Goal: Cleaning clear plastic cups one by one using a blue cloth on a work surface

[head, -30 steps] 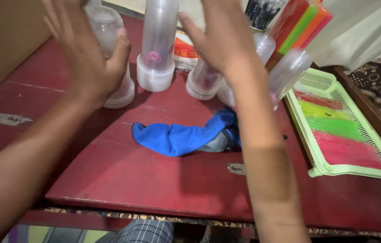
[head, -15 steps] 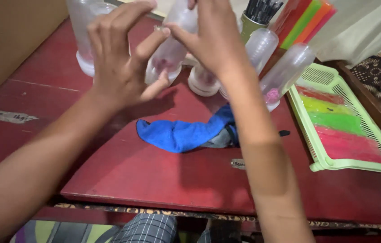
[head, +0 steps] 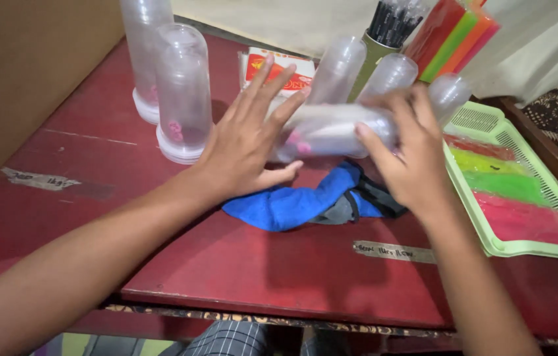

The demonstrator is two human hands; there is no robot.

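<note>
both hands hold a clear plastic tube (head: 335, 130) sideways above the blue cloth (head: 292, 204) on the red counter (head: 226, 264): the left hand (head: 246, 148) flat-fingered against its blurred left end, the right hand (head: 411, 155) wrapped round its right end, hiding it.

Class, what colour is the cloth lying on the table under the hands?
Blue, with a grey and black part at its right end: the cloth, seen in the head view.

A blue cloth (head: 292, 204) is laid on the red table (head: 94, 198), 2 clear tubes (head: 182, 92) are stood upright at the far left, and a green tray (head: 523, 247) of coloured sheets is set at the right.
</note>
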